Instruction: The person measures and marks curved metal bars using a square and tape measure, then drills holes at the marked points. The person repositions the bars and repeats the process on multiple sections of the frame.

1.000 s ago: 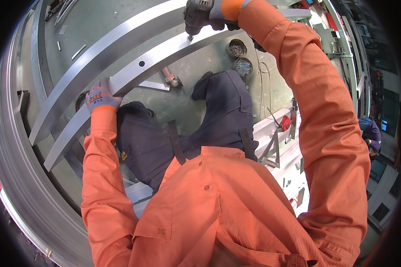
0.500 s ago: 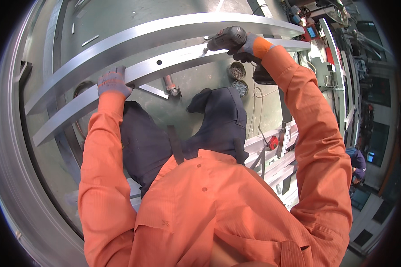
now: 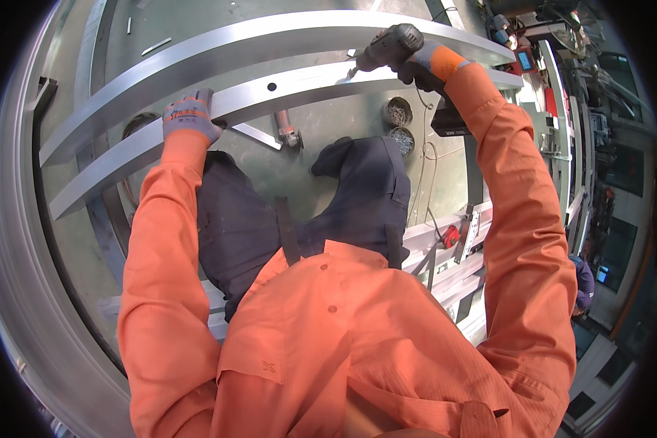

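Note:
My right hand (image 3: 432,64), in a grey and orange work glove, is closed round the grip of a dark cordless drill (image 3: 390,48). The drill's bit points down and left onto the top of the nearer aluminium profile (image 3: 299,86). A dark round hole (image 3: 271,87) shows in that profile, left of the bit. My gloved left hand (image 3: 190,117) grips the same profile further left, its fingers wrapped over the edge. A second aluminium profile (image 3: 219,45) runs alongside on the far side.
Beneath the profiles, an angle grinder (image 3: 287,131) lies on the floor, with two tins of small fasteners (image 3: 398,112) to its right. A cable (image 3: 432,175) trails near my leg. A red tool (image 3: 450,235) rests by the frames at right. Another person (image 3: 582,285) is at the far right.
The view has shifted slightly. The drill has moved a little right and up with my right hand and tilts more, its bit still at the profile. My left hand keeps its hold.

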Demonstrator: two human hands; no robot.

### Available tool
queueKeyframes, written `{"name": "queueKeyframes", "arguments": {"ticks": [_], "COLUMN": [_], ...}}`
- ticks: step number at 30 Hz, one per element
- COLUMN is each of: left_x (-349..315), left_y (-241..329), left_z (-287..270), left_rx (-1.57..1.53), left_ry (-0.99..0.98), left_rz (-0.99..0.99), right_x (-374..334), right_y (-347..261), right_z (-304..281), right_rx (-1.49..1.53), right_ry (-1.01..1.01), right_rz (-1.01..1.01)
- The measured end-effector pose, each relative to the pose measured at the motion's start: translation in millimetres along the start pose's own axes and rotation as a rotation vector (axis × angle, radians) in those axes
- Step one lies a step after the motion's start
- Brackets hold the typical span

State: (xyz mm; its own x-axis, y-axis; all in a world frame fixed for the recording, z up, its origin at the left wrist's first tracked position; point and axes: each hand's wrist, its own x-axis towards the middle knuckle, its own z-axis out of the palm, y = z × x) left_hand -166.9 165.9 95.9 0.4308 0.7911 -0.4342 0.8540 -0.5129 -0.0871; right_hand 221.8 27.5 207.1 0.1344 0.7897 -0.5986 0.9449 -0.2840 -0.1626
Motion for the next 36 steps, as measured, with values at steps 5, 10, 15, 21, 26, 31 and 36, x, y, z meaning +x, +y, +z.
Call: {"name": "queueKeyframes", "arguments": {"ticks": [5,10,15,21,26,31,36], "left_x": [3.0,4.0,5.2,8.2,8.6,9.9,7.2], "left_y": [4.2,3.2,4.6,2.3,0.1,4.3,3.9], "left_z": [0.0,5.3,5.9,9.6,13.3,8.5,6.3], "left_rx": [0.018,0.040,0.034,0.034,0.030,0.039,0.034], "left_ry": [0.056,0.066,0.076,0.108,0.128,0.082,0.082], "left_rz": [0.013,0.001,0.012,0.032,0.036,0.006,0.007], "right_x": [14.9,24.1,16.5,14.7,-3.1,7.6,12.1], "right_y": [16.7,13.9,20.0,8.0,-25.5,-25.0,-14.6], "right_z": [7.2,7.8,-0.3,0.8,-13.4,-5.6,-10.1], "right_rx": [0.428,0.525,0.498,0.462,0.318,0.363,0.391], "right_ry": [0.017,0.072,-0.006,-0.018,-0.014,0.053,-0.006], "right_rz": [0.321,0.375,0.334,0.407,0.396,0.410,0.435]}}
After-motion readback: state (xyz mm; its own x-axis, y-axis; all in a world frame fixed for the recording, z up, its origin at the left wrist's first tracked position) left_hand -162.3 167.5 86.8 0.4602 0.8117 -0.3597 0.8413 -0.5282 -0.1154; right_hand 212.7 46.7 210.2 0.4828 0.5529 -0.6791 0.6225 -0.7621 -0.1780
